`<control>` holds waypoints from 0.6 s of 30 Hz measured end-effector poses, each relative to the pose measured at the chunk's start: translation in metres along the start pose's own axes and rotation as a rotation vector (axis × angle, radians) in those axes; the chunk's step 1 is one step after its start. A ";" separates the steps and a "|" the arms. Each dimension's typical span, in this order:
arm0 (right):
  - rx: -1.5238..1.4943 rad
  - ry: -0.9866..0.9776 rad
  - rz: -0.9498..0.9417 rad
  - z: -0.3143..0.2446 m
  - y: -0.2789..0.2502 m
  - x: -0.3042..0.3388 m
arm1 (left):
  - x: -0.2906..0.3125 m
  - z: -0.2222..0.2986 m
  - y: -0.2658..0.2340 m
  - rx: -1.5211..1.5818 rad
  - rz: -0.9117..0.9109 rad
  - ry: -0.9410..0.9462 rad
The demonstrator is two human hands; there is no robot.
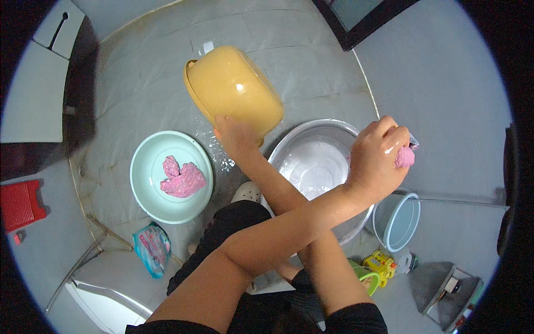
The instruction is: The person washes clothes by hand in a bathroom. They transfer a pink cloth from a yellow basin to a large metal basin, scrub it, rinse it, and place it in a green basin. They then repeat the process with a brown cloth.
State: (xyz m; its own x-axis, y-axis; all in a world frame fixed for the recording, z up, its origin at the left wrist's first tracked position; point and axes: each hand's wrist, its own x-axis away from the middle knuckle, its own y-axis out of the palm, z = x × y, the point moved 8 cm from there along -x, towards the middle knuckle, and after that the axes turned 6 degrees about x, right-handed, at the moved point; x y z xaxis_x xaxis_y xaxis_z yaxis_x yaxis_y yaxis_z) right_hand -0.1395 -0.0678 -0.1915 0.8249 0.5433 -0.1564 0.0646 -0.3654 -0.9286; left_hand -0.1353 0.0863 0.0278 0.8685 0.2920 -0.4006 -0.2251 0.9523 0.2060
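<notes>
My arms are crossed. My left hand (381, 153) reaches over to the right and is closed on a small wet pink cloth (405, 157), held beside the far right rim of a metal basin (289, 146) of cloudy white water. My right hand (236, 133) reaches to the left and grips the rim of a yellow plastic basin (233, 89), which is tipped on its side above the wet floor. A pale green basin (147, 167) on the left holds a crumpled pink cloth (182, 179).
A light blue bucket (397, 220) stands to the right of the metal basin. A colourful packet (151, 247) lies at lower left, a red stool (19, 203) at far left. A yellow toy (379, 261) and a green cup (368, 276) sit near my knees.
</notes>
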 end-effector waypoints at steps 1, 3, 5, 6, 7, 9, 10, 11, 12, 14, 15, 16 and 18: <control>-0.010 0.015 0.007 0.005 0.004 0.003 | 0.000 0.001 0.001 0.023 0.018 0.009; -0.145 -0.012 0.249 0.009 -0.004 0.007 | 0.001 -0.004 -0.012 -0.023 0.019 0.028; -0.195 0.076 0.502 0.049 -0.035 0.016 | 0.001 0.003 -0.007 0.005 0.015 0.042; -0.209 0.168 0.640 0.075 -0.057 0.019 | 0.002 0.006 0.000 0.018 0.009 0.046; -0.324 0.363 0.533 0.107 -0.059 0.012 | 0.002 0.010 0.002 0.017 0.007 0.060; -0.423 0.624 0.443 0.147 -0.072 0.013 | 0.004 0.013 0.006 0.026 -0.017 0.039; -0.406 0.694 0.461 0.159 -0.082 0.016 | 0.006 0.011 0.008 0.033 -0.030 0.025; -0.388 0.765 0.480 0.170 -0.091 0.022 | 0.008 0.012 0.009 0.044 -0.036 0.030; -0.481 0.809 0.504 0.178 -0.095 0.030 | 0.009 0.012 0.011 0.033 -0.068 0.017; -0.662 0.895 0.559 0.193 -0.102 0.051 | 0.010 0.014 0.013 0.018 -0.132 -0.009; -0.708 0.874 0.547 0.195 -0.111 0.070 | 0.009 0.026 0.008 -0.129 -0.132 0.037; -0.779 0.844 0.544 0.193 -0.114 0.080 | 0.009 0.023 0.002 -0.110 -0.115 0.013; -0.928 0.871 0.632 0.210 -0.137 0.128 | 0.007 0.013 0.002 -0.029 -0.090 -0.046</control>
State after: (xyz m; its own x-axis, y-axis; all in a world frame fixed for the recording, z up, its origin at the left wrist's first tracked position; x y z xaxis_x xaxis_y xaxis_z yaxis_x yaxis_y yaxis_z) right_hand -0.1606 0.2103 -0.1543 0.9080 -0.4030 0.1147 -0.3810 -0.9080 -0.1743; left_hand -0.1246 0.0894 0.0369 0.9051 0.2009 -0.3747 -0.1569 0.9769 0.1448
